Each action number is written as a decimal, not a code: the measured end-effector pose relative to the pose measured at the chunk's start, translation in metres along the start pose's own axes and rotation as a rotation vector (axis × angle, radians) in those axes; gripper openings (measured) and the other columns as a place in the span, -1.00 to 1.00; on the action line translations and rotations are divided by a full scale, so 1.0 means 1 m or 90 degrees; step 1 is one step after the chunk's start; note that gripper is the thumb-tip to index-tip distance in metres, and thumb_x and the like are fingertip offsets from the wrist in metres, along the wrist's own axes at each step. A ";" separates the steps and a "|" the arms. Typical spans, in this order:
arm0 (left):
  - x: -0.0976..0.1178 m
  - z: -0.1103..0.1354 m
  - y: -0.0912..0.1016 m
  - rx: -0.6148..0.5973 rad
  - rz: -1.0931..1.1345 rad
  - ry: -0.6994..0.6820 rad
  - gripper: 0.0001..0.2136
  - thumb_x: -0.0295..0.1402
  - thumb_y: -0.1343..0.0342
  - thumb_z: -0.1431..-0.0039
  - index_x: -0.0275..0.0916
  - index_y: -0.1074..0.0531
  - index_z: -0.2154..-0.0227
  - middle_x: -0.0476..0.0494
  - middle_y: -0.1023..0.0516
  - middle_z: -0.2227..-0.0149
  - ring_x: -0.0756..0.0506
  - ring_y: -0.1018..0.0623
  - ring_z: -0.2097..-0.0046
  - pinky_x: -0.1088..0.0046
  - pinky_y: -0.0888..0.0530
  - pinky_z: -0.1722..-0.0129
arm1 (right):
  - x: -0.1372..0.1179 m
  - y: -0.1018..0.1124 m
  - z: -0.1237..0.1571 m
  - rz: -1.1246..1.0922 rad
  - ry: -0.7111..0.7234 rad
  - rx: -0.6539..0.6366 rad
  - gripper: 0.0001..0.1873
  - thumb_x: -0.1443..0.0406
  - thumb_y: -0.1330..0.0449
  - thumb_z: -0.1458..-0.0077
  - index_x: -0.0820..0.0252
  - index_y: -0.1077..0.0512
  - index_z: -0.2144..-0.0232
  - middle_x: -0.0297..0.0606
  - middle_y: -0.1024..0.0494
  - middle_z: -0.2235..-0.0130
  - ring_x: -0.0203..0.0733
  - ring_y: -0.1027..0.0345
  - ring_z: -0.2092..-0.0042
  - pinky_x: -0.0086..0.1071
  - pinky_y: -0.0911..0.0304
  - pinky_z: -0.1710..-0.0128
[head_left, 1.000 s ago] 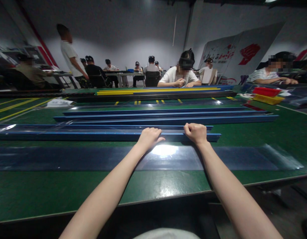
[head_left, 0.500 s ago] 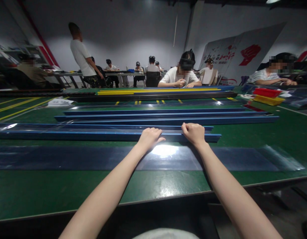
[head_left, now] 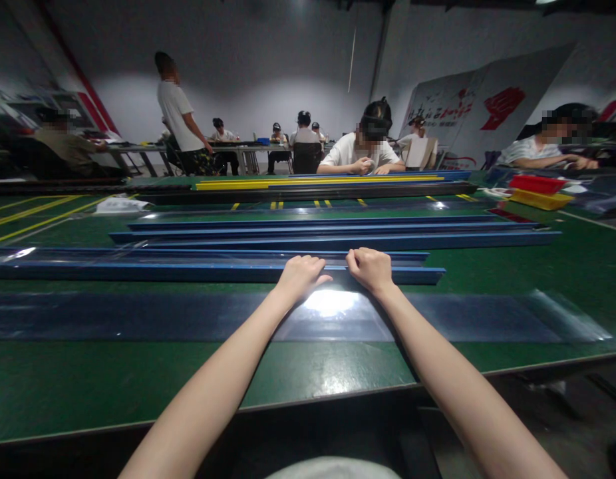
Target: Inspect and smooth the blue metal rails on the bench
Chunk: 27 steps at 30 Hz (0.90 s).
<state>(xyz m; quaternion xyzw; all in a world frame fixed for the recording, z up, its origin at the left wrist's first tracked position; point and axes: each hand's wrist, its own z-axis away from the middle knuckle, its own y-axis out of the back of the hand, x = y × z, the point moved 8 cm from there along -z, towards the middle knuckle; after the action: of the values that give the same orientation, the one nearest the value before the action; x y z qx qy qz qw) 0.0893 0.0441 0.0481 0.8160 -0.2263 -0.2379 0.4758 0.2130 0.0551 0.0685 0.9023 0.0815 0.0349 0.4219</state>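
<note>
A long blue channel strip [head_left: 208, 271] lies across the green table, its right end just beyond my hands. On its near edge rests my left hand [head_left: 301, 275], fingers curled over the strip and thumb pointing right. A short gap away, my right hand [head_left: 372, 269] is closed on the same edge, with its fingertips hidden. A flat clear plastic film [head_left: 178, 319] in a long band lies nearer to me, under my forearms, and reflects a bright light.
More blue channel strips [head_left: 338, 241] lie just beyond. Farther back are yellow strips [head_left: 318, 182] and a black strip [head_left: 308, 193]. A red tray [head_left: 536, 184] and a yellow tray [head_left: 540, 200] stand at the right. A co-worker [head_left: 360, 150] sits across the table; others are behind.
My right hand has slid left along the strip's edge, closer to my left hand, which stays in place. In the background, a standing person has shifted right.
</note>
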 end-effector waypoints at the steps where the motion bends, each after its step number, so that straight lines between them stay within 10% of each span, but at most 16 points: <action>1: 0.000 0.000 0.000 0.001 -0.002 0.000 -0.72 -0.11 -0.04 -0.11 -0.27 -0.37 0.39 -0.13 -0.50 0.40 -0.10 -0.48 0.30 0.44 -0.24 0.38 | 0.000 0.000 0.000 -0.002 0.004 0.005 -0.58 0.27 0.07 -0.08 0.27 -0.44 0.68 -0.19 -0.48 0.58 -0.35 -0.23 0.57 -0.42 0.23 0.57; 27: 0.003 0.001 -0.001 -0.012 0.008 -0.033 -0.74 -0.16 -0.10 -0.09 -0.27 -0.35 0.32 -0.15 -0.49 0.25 -0.12 -0.42 0.20 0.41 -0.21 0.31 | 0.046 0.003 0.004 0.018 -0.050 0.045 -0.54 0.25 0.07 -0.03 0.25 -0.41 0.76 -0.17 -0.48 0.62 -0.32 -0.20 0.60 -0.41 0.18 0.55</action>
<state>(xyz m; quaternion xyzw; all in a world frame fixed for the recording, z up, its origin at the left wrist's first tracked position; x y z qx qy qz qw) 0.0907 0.0422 0.0466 0.8036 -0.2416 -0.2577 0.4790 0.2588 0.0583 0.0678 0.9184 0.0536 0.0027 0.3920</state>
